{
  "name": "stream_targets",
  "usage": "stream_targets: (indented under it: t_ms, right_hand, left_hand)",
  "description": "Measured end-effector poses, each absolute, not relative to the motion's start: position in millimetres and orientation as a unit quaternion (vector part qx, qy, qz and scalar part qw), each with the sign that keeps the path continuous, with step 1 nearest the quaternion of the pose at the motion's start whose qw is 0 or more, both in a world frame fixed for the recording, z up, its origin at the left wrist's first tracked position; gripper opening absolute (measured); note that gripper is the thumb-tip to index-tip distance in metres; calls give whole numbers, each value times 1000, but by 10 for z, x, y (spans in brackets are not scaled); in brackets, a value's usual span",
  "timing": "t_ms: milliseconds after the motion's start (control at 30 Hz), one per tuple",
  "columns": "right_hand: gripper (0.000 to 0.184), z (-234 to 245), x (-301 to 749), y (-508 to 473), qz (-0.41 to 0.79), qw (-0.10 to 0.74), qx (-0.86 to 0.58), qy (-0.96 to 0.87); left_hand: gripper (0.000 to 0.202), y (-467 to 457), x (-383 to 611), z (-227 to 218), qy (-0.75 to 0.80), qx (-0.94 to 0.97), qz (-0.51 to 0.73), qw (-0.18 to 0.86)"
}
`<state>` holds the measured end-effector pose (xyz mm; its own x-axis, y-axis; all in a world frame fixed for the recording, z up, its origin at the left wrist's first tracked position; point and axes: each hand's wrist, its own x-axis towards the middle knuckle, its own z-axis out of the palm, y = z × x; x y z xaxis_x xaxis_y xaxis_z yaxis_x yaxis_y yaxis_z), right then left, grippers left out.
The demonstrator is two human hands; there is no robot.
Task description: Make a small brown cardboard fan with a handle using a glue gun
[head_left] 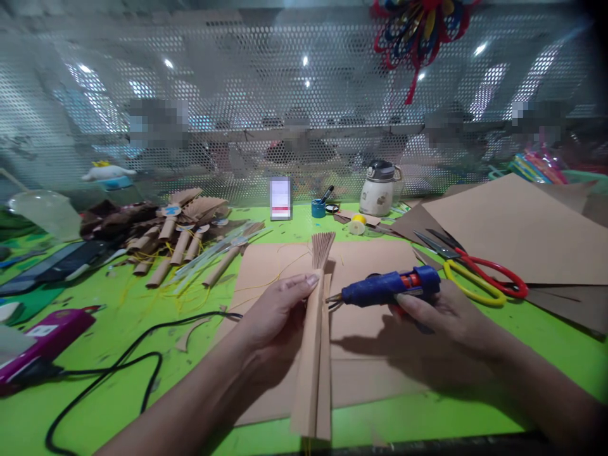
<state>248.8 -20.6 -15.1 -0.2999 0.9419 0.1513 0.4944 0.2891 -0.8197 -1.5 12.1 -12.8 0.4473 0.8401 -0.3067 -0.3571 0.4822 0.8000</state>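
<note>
My left hand point(281, 306) grips a folded strip of brown kraft paper point(310, 361) near its upper end, thumb on the front. A small pleated paper fan point(322, 248) sticks out of the top of the strip. In my right hand point(439, 313) is a blue hot glue gun point(380, 288), its nozzle pointing left and close to the strip's right edge; whether it touches I cannot tell. Beneath both hands lies a large sheet of brown paper point(370, 259) on the green table.
Scissors point(477, 269) with red and yellow handles lie at right beside stacked brown paper point(527, 234). Paper rolls with fans point(183, 237) are heaped at left. A black cord point(114, 367) runs from a magenta power strip point(52, 339). A flask point(377, 190) and a phone point(280, 197) stand behind.
</note>
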Motion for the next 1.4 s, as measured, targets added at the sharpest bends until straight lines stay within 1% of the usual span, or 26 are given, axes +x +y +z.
stream_targets:
  t_ms: [200, 433, 700, 800, 967, 1200, 1400]
  right_hand:
    - [38, -151, 2451, -192, 306, 347, -505, -728]
    - [29, -139, 2498, -258, 358, 335, -480, -727]
    - [32, -142, 2499, -230, 325, 335, -493, -734]
    - [31, -143, 2498, -219, 317, 329, -501, -735]
    - [30, -147, 2513, -257, 322, 321, -503, -735]
    - [35, -141, 2513, -236, 295, 316, -510, -744]
    - [33, -149, 2531, -252, 297, 309, -521, -738]
  left_hand:
    - [18, 142, -33, -140, 348, 332, 377, 792]
    - [24, 87, 3, -95, 344, 321, 378, 797]
    - [19, 126, -21, -127, 363, 337, 369, 787]
    - [19, 120, -23, -119, 367, 339, 372, 782]
    - [12, 133, -26, -112, 354, 343, 375, 785]
    - [18, 135, -25, -120, 364, 331, 368, 789]
    - [14, 124, -15, -115, 358, 333, 371, 790]
